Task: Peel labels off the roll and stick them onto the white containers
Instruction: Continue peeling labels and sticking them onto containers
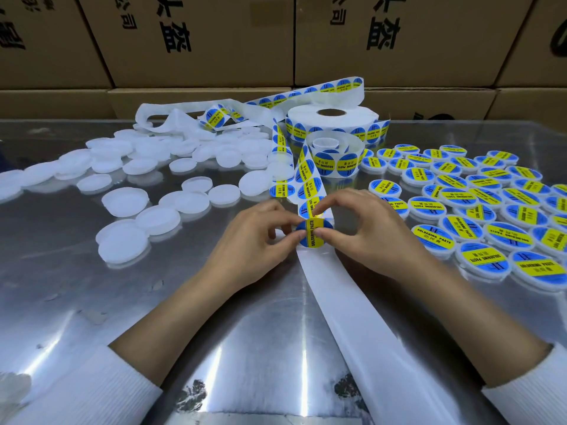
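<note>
A round blue and yellow label (pixel 313 233) sits between my two hands at the table's middle, apparently on a white container that my fingers mostly hide. My left hand (pixel 254 240) pinches its left edge with thumb and fingers. My right hand (pixel 365 228) pinches its right edge with curled fingers. A strip of labels (pixel 308 182) runs from my hands back to a small roll (pixel 333 154). Behind it stands a large roll (pixel 331 121). Bare backing paper (pixel 352 317) trails toward me.
Several unlabelled white containers (pixel 159 191) lie scattered on the left of the shiny metal table (pixel 214 317). Several labelled containers (pixel 484 204) crowd the right side. Loose backing paper (pixel 171 115) is heaped at the back left. Cardboard boxes (pixel 276 41) form a wall behind.
</note>
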